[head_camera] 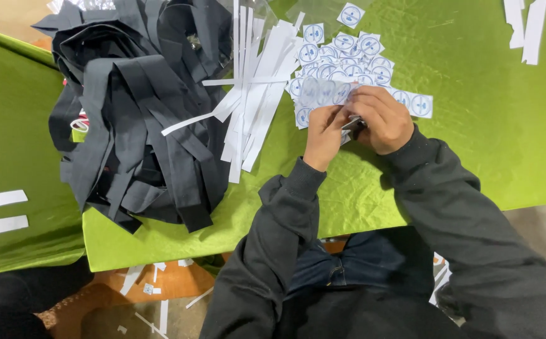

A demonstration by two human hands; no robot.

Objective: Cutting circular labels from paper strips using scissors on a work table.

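Holding a small dark piece [353,127] between them, both hands meet at the middle of the green table [473,125]. The left hand [324,135] pinches its left end, and the right hand [382,119] closes on it from 3 o'clock; its long axis I cannot tell. Stickers [348,59] lie just beyond at 12 o'clock, white strips [254,94] at 10 o'clock, and black straps [141,113] farther at 9 o'clock.

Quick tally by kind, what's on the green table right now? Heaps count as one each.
Heap of black fabric strips: 1
Bundle of long white paper strips: 1
Pile of small white square labels with blue circles: 1
Separate white strips at the far right corner: 1 group
Hands, left hand and right hand, together on a small clear-wrapped piece: 2
Total: 6
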